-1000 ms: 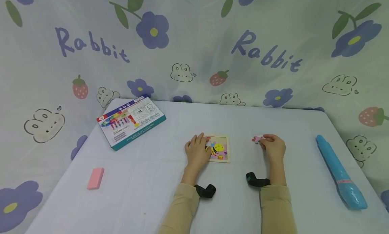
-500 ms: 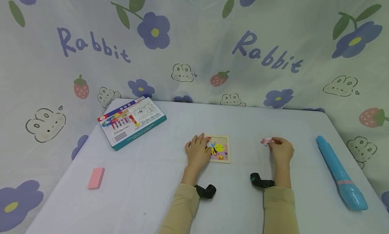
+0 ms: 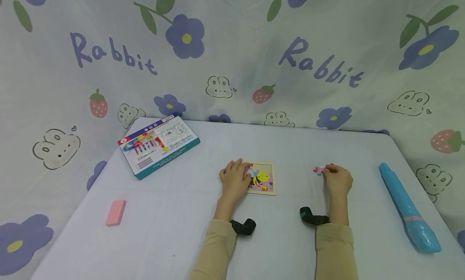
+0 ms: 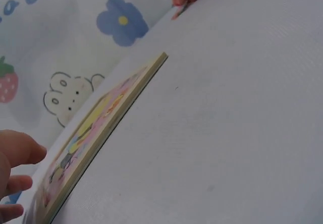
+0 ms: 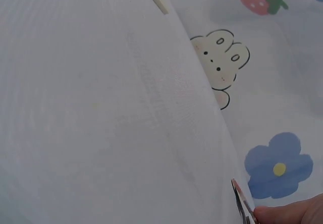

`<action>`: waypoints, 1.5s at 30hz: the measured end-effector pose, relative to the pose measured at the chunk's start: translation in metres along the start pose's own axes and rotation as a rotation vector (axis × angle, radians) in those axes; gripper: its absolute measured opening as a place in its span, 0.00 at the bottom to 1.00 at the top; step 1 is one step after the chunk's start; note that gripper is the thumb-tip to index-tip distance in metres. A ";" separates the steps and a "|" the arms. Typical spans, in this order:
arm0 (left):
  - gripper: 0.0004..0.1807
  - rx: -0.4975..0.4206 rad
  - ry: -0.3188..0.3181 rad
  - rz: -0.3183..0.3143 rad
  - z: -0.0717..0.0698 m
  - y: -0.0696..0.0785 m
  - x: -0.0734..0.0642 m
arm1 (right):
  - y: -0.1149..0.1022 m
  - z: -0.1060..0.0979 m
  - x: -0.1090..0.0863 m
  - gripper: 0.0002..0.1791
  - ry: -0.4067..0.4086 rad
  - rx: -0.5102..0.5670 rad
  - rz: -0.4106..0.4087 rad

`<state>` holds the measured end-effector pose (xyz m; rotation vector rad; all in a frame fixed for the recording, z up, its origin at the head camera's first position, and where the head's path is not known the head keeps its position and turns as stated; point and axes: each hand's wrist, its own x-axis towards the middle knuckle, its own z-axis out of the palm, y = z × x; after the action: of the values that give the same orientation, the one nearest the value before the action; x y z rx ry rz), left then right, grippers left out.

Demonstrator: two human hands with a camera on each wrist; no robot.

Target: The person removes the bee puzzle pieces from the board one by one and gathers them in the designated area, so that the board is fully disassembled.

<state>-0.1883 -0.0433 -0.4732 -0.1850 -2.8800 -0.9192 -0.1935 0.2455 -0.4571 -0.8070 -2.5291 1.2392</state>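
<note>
A small square wooden puzzle (image 3: pixel 264 179) with a yellow bee picture lies on the table in the head view. My left hand (image 3: pixel 234 179) is at its left side, covering part of it from above. In the left wrist view the thumb and fingers (image 4: pixel 22 148) are spread beside the puzzle's frame (image 4: pixel 108 128). To the right, my right hand (image 3: pixel 338 180) pinches a pink puzzle piece (image 3: pixel 319 170) between thumb and fingertips, close over the tabletop. The right wrist view shows the piece (image 5: pixel 240 199) edge-on, thin, at the thumb (image 5: pixel 282 215).
A flat colourful cardboard box (image 3: pixel 158 146) lies at the back left, with a pink block (image 3: pixel 116 212) nearer the front. Along the right side lies a long blue plastic-wrapped object (image 3: pixel 409 209). A printed curtain (image 3: pixel 232 49) hangs behind the white table (image 3: pixel 163 231).
My right hand has moved to the right with the puzzle piece, slowing in the last half second. The left hand has shifted slightly left, uncovering a little more of the puzzle.
</note>
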 end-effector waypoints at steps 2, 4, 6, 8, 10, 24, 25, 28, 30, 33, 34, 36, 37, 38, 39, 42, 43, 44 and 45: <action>0.20 -0.002 0.014 -0.013 -0.001 -0.002 0.000 | 0.000 0.000 0.000 0.16 -0.002 -0.004 0.005; 0.23 -0.002 0.018 -0.029 -0.003 -0.004 0.000 | 0.000 0.000 0.000 0.16 -0.002 0.000 0.008; 0.25 -0.004 0.016 -0.038 -0.003 -0.005 0.001 | -0.001 0.000 0.000 0.16 -0.005 0.005 0.012; 0.27 0.007 0.010 -0.042 -0.003 -0.007 0.001 | -0.001 0.000 0.000 0.16 -0.006 0.009 0.009; 0.29 0.021 0.003 -0.044 -0.003 -0.008 0.002 | -0.002 -0.001 -0.001 0.16 -0.006 0.015 0.004; 0.31 0.065 -0.020 -0.055 -0.001 -0.010 0.004 | -0.050 0.031 -0.021 0.14 -0.197 0.036 -0.158; 0.31 0.068 -0.020 -0.056 -0.001 -0.010 0.004 | -0.054 0.037 -0.024 0.14 -0.216 0.029 -0.182; 0.31 0.070 -0.024 -0.057 -0.001 -0.010 0.004 | -0.068 0.052 -0.036 0.13 -0.272 0.008 -0.239; 0.31 0.071 -0.025 -0.058 -0.002 -0.010 0.003 | -0.075 0.062 -0.044 0.12 -0.311 -0.006 -0.266; 0.31 0.066 -0.024 -0.057 -0.003 -0.009 0.002 | -0.083 0.075 -0.057 0.12 -0.364 -0.030 -0.308; 0.31 0.065 -0.022 -0.056 -0.003 -0.009 0.002 | -0.085 0.079 -0.060 0.11 -0.380 -0.042 -0.326; 0.31 0.063 -0.018 -0.053 -0.004 -0.009 0.001 | -0.088 0.086 -0.066 0.11 -0.417 -0.066 -0.357; 0.31 0.061 -0.016 -0.052 -0.004 -0.009 0.001 | -0.089 0.089 -0.069 0.11 -0.437 -0.077 -0.372; 0.31 0.060 -0.014 -0.050 -0.004 -0.009 0.000 | -0.090 0.092 -0.071 0.11 -0.455 -0.092 -0.391; 0.31 0.059 -0.013 -0.048 -0.004 -0.009 0.000 | -0.090 0.094 -0.072 0.10 -0.471 -0.104 -0.408; 0.31 0.059 -0.010 -0.045 -0.004 -0.010 0.000 | -0.092 0.099 -0.077 0.10 -0.499 -0.129 -0.449; 0.31 0.058 -0.009 -0.044 -0.004 -0.010 0.000 | -0.092 0.100 -0.077 0.10 -0.500 -0.137 -0.463; 0.31 0.057 -0.008 -0.045 -0.004 -0.010 0.000 | -0.092 0.101 -0.078 0.10 -0.499 -0.147 -0.476; 0.31 0.056 -0.006 -0.044 -0.004 -0.010 0.000 | -0.092 0.101 -0.079 0.10 -0.497 -0.153 -0.483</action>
<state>-0.1901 -0.0539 -0.4759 -0.1198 -2.9228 -0.8448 -0.2050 0.0883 -0.4447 0.1298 -2.9707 1.1921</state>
